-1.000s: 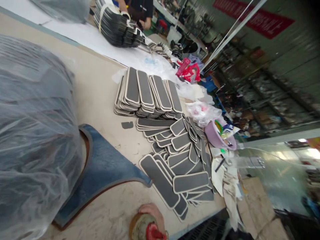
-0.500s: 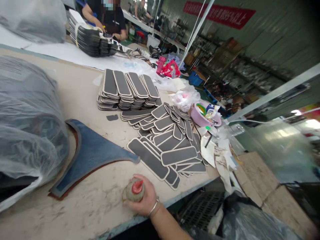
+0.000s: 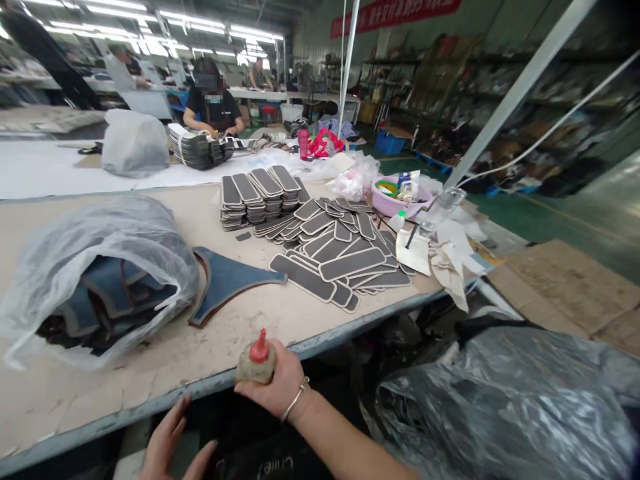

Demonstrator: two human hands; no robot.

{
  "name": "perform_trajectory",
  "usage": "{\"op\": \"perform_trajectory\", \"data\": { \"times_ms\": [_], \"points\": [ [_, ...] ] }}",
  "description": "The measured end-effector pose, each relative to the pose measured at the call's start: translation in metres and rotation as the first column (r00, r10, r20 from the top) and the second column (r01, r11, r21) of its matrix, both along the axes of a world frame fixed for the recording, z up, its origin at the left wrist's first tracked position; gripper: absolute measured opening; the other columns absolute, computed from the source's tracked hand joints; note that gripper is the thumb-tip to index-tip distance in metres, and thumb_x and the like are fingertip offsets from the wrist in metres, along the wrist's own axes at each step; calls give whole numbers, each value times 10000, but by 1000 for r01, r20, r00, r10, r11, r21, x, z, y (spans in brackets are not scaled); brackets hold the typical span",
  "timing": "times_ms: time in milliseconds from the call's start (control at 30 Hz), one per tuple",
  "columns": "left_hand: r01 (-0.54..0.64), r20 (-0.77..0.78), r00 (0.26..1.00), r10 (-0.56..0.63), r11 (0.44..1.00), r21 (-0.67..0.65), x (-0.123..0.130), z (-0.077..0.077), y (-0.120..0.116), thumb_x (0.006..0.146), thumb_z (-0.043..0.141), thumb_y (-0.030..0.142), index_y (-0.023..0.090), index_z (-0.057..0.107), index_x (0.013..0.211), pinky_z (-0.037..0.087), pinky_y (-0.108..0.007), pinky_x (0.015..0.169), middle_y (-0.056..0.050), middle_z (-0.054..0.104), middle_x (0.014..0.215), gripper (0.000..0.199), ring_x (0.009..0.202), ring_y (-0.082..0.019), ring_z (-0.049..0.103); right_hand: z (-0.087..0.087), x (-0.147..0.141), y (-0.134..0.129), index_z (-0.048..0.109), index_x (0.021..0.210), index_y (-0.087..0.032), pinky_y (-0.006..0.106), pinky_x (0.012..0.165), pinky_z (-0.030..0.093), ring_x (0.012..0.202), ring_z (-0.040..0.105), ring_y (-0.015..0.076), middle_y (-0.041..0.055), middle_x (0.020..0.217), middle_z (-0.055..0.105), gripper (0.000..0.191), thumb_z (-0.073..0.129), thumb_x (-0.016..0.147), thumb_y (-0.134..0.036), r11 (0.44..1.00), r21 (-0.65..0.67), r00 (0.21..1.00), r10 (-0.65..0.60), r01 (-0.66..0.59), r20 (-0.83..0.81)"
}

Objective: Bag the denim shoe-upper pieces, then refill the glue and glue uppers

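While the bottle (image 3: 254,368) is held roughly upright at the near edge of the table (image 3: 215,343), its body is clasped between thumb and fingers by the right hand (image 3: 281,381); whether the table is touched by it cannot be told. Nothing is held by the left hand (image 3: 167,440), seen below the edge with fingers and thumb spread. For sound handling, the bottle is best gripped firmly but without squeezing, its red tip (image 3: 259,349) pointed up and clear of the blue piece (image 3: 233,279) and loose strips (image 3: 345,257). The beige surface is marked by dark smudges. Beside the blue piece, a bag (image 3: 135,223) is set; farther back, strips are arranged in stacks (image 3: 247,188). Across the table a co-worker (image 3: 215,110) is seen, and the room is lined with crowded shelves (image 3: 535,107).
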State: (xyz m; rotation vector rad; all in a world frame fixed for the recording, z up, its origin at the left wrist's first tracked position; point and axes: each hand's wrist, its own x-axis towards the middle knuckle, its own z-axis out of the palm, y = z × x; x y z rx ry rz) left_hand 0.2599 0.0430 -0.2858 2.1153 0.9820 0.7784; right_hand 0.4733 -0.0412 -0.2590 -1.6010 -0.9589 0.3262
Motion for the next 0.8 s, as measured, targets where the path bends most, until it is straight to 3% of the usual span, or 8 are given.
{"op": "perform_trajectory", "data": {
  "times_ms": [67,133,200,267,367,500,667,800],
  "points": [
    [115,56,992,-116,993,25,19,5,-14,687,761,463,306,341,1443,441,-523,1073,-73,415,1488,879,1341,-377,418,8,-28,-16,616,959,-251,364,760,535,806,637,228,5,883,665,537,850,525,-463,1000,-4,999,31,-31,21],
    [197,140,970,-199,980,31,38,11,-27,654,781,419,283,303,1456,451,-531,1062,-95,447,1461,944,1309,-385,456,17,-44,-29,615,995,-241,388,812,525,864,620,245,21,922,656,551,838,551,-479,999,-28,997,43,-41,71],
    [221,214,954,-210,975,-24,50,15,-37,660,764,427,269,343,1415,514,-514,995,-98,548,1358,879,1176,-372,577,26,-48,-42,604,1065,-218,420,892,497,940,590,263,49,984,638,577,814,599,-487,998,-44,989,59,-54,133],
    [228,259,946,-195,968,-103,54,19,-45,666,760,428,246,376,1373,546,-502,942,-108,593,1288,825,1080,-358,632,38,-44,-55,555,1219,-189,456,963,460,1043,551,297,100,1121,598,726,800,621,-519,996,-70,977,74,-61,199],
    [326,267,921,-284,937,-126,50,23,-55,696,759,340,201,391,1350,526,-490,959,-142,592,1270,763,1087,-340,628,53,-36,-73,449,1368,-156,451,919,483,1044,567,303,145,1203,557,818,737,697,-526,993,-118,962,47,-15,270],
    [480,236,858,-457,876,-47,40,25,-63,753,680,189,199,378,1353,457,-472,1043,-145,541,1319,672,1187,-299,565,63,-33,-87,641,1039,-152,399,808,484,887,612,260,101,919,630,343,574,847,-429,999,-50,947,14,2,320],
    [513,208,834,-511,857,50,24,34,-65,726,650,125,217,369,1374,438,-467,1053,-132,527,1314,712,1193,-300,543,64,-48,-92,653,915,-146,348,720,445,768,615,236,87,814,648,294,615,812,-419,1000,9,935,4,-8,355],
    [583,221,788,-574,812,29,11,55,-73,695,664,169,216,406,1353,469,-429,1004,-112,582,1245,709,1117,-302,583,73,-62,-94,599,719,-171,296,611,376,619,549,171,34,655,581,234,599,804,-389,999,41,941,13,-29,339]
  ]
}}
